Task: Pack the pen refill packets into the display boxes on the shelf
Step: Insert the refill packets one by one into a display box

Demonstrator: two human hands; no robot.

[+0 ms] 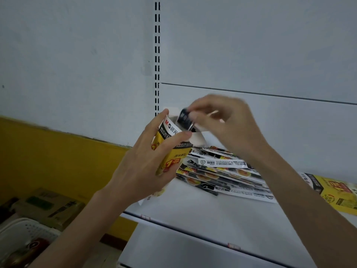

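Observation:
My left hand (pixel 143 163) grips a yellow, white and black display box (pixel 171 151), held upright and tilted over the white shelf (pixel 193 209), its top flaps open. My right hand (pixel 222 120), blurred by motion, pinches the dark end of a pen refill packet (pixel 185 118) that sticks out of the box's open top. A loose pile of several refill packets (pixel 222 171) lies flat on the shelf just right of the box, under my right forearm. A second yellow display box (pixel 336 192) lies flat at the far right of the shelf.
The shelf's grey back panel has a slotted upright (pixel 157 55) behind the box. Lower left, below the shelf, stand a brown cardboard carton (pixel 50 206) and a white perforated basket (pixel 27 233) against a yellow wall (pixel 58 155).

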